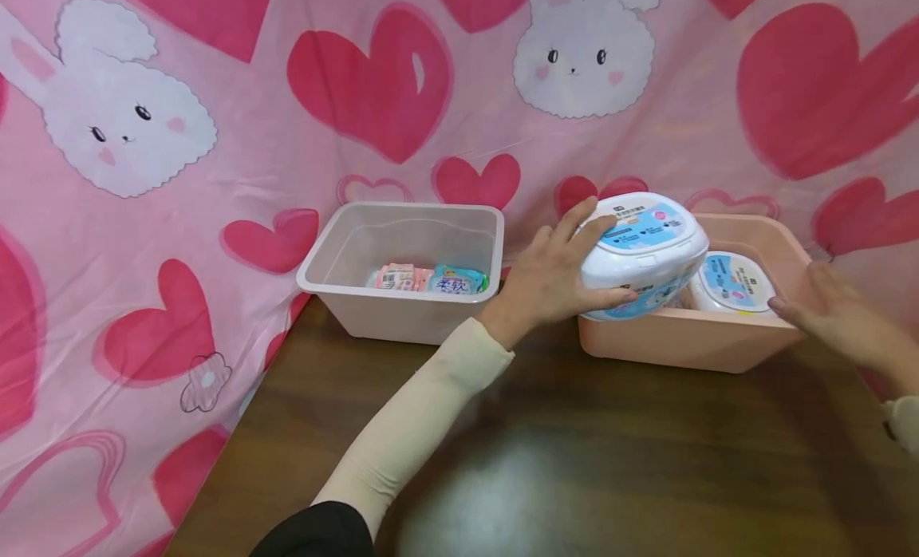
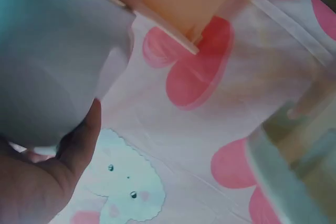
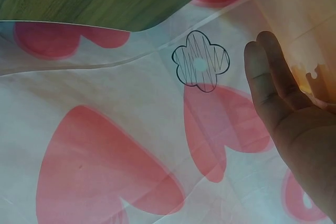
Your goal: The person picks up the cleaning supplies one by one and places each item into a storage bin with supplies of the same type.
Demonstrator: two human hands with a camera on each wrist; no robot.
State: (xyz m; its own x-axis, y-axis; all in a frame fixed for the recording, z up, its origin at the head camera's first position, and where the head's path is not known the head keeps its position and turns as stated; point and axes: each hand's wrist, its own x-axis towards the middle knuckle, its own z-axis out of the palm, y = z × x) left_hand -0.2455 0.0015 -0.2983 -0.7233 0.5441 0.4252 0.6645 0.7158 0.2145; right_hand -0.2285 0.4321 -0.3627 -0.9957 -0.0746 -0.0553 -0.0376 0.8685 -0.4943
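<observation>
My left hand grips a white lidded plastic tub with a blue label, fingers over the lid edge and thumb low on the side. The tub is tilted above the left part of a peach plastic bin. A second white tub with a similar lid sits inside that bin. At the bin's right end is my right hand; its straight fingers lie along the outer wall in the right wrist view. In the left wrist view the held tub looks grey and fills the upper left.
A whitish translucent bin stands to the left, holding a pink packet and a blue-green packet. Both bins stand on a dark wooden table. Behind hangs a pink cloth printed with hearts and rabbits.
</observation>
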